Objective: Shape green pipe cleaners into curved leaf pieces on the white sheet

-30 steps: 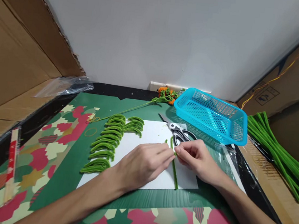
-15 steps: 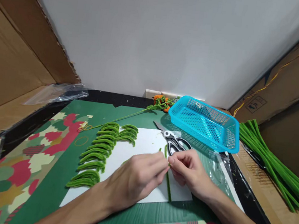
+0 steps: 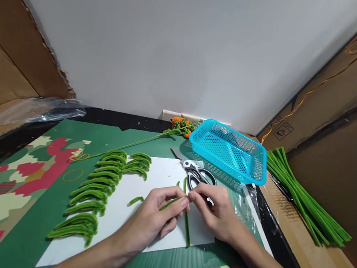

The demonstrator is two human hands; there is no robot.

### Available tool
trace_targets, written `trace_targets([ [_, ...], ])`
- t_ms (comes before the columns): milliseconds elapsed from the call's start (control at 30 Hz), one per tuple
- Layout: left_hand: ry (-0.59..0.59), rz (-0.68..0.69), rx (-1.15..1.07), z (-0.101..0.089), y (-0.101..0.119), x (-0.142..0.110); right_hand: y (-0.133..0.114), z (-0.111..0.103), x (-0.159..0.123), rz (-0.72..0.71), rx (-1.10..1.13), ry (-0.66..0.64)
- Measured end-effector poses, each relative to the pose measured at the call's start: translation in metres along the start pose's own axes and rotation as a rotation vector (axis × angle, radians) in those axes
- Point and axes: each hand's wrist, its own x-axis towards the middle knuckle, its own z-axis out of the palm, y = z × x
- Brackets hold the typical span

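Observation:
A short piece of green pipe cleaner (image 3: pixel 169 203) lies pinched between the thumb and fingers of my left hand (image 3: pixel 156 213). My right hand (image 3: pixel 216 209) meets it at fingertip level, thumb and forefinger closed on the piece's right end, which the fingers mostly hide. Below the hands, a longer green pipe cleaner strip (image 3: pixel 187 229) rests on white paper (image 3: pixel 124 214). Scissors (image 3: pixel 195 172) lie just beyond my right hand, blades spread. To the left, bent green pipe cleaner pieces (image 3: pixel 95 187) form a column, and one curved piece (image 3: pixel 136 200) sits apart near my left hand.
A blue perforated basket (image 3: pixel 228 152) stands at the back right. A bundle of long green pipe cleaners (image 3: pixel 307 196) lies on cardboard at the right. Behind are an orange flower (image 3: pixel 177 122) with a long green stem and a wall. A rubber band (image 3: pixel 72 175) lies at left.
My left hand has turned, so its thumb and the green piece now show. Both hands stay together at the fingertips. The view has shifted, moving the table's contents leftward in the picture.

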Motion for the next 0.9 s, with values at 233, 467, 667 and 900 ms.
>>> trace_targets([
  [233,0.048,0.773,0.98,-0.017,0.01,-0.011,-0.006,-0.005,0.008,0.399,0.394,-0.225],
  [467,0.122,0.52,0.776,-0.008,0.005,-0.012,-0.003,-0.006,0.007,0.519,0.491,-0.243],
  [667,0.0,-0.134,-0.085,0.002,0.003,-0.008,-0.009,-0.005,-0.002,0.148,0.08,-0.06],
  [900,0.133,0.386,0.635,-0.007,0.005,-0.012,-0.005,0.008,0.001,0.422,0.38,-0.101],
])
